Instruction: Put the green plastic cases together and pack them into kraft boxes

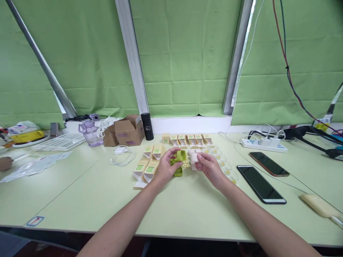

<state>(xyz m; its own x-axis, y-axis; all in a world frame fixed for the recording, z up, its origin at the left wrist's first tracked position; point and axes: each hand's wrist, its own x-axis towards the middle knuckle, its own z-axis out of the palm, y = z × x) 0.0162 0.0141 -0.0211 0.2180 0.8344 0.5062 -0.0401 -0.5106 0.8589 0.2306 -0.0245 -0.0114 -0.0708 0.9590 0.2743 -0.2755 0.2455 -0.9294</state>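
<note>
Between the fingers of my left hand (pixel 168 165) is a small green cup-shaped case (pixel 181 155), its opening toward the right. Another green case (pixel 178 172) lies on the table just below it. My right hand (pixel 210 167) pinches a small pale pink block (pixel 194 157), close to the green case but apart from it. More pale pieces sit under and beside that block, partly covered by my fingers. Small yellow pieces (pixel 185 163) lie between the two hands. Clear round cups (pixel 225 165) with yellow bits inside curve around the right hand.
Folded kraft boxes with green labels (pixel 149 169) stand left of my hands, more (pixel 190 139) behind. Two phones (pixel 261 184) lie at right near a power strip (pixel 264 144). A cardboard carton (pixel 129 132), black flask (pixel 147 126) and purple jug (pixel 91 132) stand at back left. Another person's hand (pixel 5 163) shows far left.
</note>
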